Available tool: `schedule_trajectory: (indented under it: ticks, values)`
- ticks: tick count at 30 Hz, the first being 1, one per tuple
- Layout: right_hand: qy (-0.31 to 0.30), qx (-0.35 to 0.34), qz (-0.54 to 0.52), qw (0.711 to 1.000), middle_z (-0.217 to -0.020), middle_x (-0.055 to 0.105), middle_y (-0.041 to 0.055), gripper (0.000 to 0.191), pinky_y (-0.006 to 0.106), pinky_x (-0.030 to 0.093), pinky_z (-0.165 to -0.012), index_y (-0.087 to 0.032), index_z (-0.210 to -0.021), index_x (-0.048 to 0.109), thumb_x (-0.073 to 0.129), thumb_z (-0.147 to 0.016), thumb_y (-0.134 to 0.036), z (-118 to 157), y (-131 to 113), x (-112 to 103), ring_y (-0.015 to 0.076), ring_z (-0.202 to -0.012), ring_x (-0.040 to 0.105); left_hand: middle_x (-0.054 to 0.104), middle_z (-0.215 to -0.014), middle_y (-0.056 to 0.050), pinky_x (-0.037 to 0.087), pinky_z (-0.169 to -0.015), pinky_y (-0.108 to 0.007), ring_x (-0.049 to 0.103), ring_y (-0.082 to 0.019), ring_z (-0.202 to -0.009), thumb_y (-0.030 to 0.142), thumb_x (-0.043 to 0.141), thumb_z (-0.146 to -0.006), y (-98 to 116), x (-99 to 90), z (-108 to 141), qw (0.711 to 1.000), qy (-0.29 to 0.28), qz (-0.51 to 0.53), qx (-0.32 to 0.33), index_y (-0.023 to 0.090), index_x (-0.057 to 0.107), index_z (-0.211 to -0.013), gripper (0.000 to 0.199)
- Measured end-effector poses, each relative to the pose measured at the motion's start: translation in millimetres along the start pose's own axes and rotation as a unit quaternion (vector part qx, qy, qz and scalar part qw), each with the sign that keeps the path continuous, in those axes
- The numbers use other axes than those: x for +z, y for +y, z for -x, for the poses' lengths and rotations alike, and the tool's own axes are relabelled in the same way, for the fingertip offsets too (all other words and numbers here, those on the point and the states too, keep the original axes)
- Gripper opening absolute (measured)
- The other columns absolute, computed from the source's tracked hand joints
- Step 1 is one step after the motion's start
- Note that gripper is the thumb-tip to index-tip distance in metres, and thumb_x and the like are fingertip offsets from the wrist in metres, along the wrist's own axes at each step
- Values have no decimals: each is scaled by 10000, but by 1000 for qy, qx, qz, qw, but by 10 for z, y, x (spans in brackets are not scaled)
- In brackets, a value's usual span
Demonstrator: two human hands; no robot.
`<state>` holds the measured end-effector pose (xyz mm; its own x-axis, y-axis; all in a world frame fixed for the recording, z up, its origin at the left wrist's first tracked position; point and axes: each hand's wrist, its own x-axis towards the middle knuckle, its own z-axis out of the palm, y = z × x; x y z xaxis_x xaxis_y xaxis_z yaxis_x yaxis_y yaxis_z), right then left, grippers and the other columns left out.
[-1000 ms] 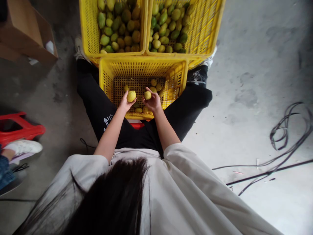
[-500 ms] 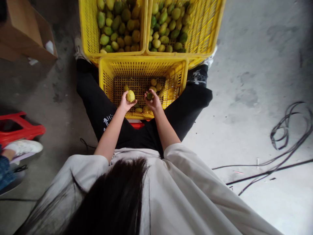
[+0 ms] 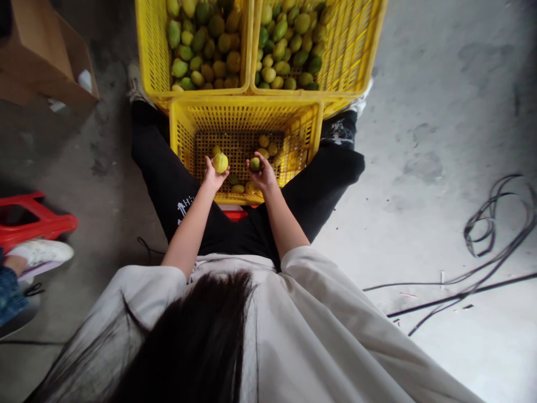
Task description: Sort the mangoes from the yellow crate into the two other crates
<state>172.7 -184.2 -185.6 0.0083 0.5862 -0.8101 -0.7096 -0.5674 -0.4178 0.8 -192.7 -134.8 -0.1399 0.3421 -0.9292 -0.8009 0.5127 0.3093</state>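
My left hand (image 3: 215,176) holds a yellow fruit (image 3: 220,163) in its palm, over the left part of the near yellow crate (image 3: 245,104). Around a smaller green fruit (image 3: 254,164) the fingers of my right hand (image 3: 265,173) are curled, a short way to the right. The two hands are apart. Inside the near crate, several yellowish fruits (image 3: 272,149) lie on the right side, and a few more (image 3: 238,188) rest near its close edge. One fruit is partly hidden behind the yellow one.
Two yellow crates (image 3: 250,45) of green and yellow fruit stand beyond the near one. At the left are a cardboard box (image 3: 42,50), a red stool (image 3: 42,218) and another person's shoe (image 3: 39,253). Black cables (image 3: 482,274) lie on the floor at the right.
My left hand has shifted slightly left with the yellow fruit, which now shows a different side. The green fruit has turned a little in my right hand.
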Motion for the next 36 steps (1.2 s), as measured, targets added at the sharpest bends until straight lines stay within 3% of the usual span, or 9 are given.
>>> schedule_trajectory:
  ticks: [4, 8, 12, 16, 19, 23, 27, 31, 36]
  values:
    - [12, 32, -61, 998, -897, 792, -12, 177, 265, 739, -720, -302, -1054, 657, 832, -1035, -294, 15, -31, -4, 191, -905, 835, 708, -816, -18, 491, -560, -221, 686, -169, -696, 603, 725, -1193, 9, -6, 16, 1000, 11, 11, -4, 294, 839, -1227, 331]
    - [21, 75, -75, 994, -827, 763, -18, 217, 151, 532, -520, -277, -958, 606, 779, -1088, -287, 45, -77, -17, 143, -753, 756, 683, -794, 18, 469, -560, -173, 603, -102, -619, 416, 812, -1150, 16, 13, 92, 1000, -4, 31, 1, 259, 811, -1141, 157]
    - [60, 71, -81, 992, -733, 673, -60, 232, 150, 592, -605, -273, -929, 629, 782, -1099, -238, 88, -80, 27, 123, -727, 735, 726, -817, 8, 546, -622, -182, 678, -119, -664, 415, 838, -1120, 35, 27, 179, 999, -21, 35, -10, 269, 825, -1210, 172]
    - [81, 68, -102, 989, -759, 721, -59, 187, 195, 696, -737, -274, -981, 686, 724, -1095, -131, 128, -82, 74, 129, -741, 749, 806, -885, -15, 669, -764, -252, 794, -170, -772, 384, 731, -1170, 51, 36, 248, 998, -48, 38, -7, 279, 821, -1385, 255]
    - [72, 87, -78, 990, -741, 716, -46, 194, 193, 635, -632, -273, -952, 653, 748, -1106, -205, 129, -92, 56, 147, -718, 730, 814, -868, -41, 628, -683, -233, 765, -169, -719, 399, 675, -1204, 64, 40, 265, 999, -41, 29, -17, 214, 834, -1428, 331]
    - [67, 90, -25, 993, -799, 743, -24, 312, 165, 480, -520, -267, -877, 579, 752, -1134, -303, 110, -93, 19, 117, -634, 643, 786, -848, -41, 490, -509, -188, 640, -108, -585, 442, 675, -1236, 73, 39, 241, 998, -56, 2, -21, 158, 860, -1275, 342]
    - [65, 66, -2, 996, -772, 696, -30, 267, 163, 571, -595, -262, -894, 639, 776, -1123, -276, 120, -75, 40, 124, -688, 681, 800, -929, -22, 561, -581, -150, 727, -98, -675, 351, 785, -1188, 51, 28, 179, 1000, -23, -20, -7, 241, 871, -1267, 161]
    - [63, 59, -32, 996, -780, 709, -28, 207, 177, 661, -684, -262, -979, 697, 720, -1184, -282, 133, -62, 72, 132, -763, 744, 821, -1000, -33, 613, -634, -154, 786, -120, -769, 338, 817, -1169, 25, 12, 118, 1000, -3, -15, 13, 273, 870, -1325, 177]
    - [72, 51, -40, 995, -779, 694, -50, 298, 163, 584, -584, -278, -916, 626, 794, -1160, -307, 97, -63, 79, 118, -683, 687, 858, -1076, -48, 649, -712, -176, 858, -157, -911, 328, 892, -1118, 2, 8, 102, 999, -23, 8, 34, 250, 852, -1367, 263]
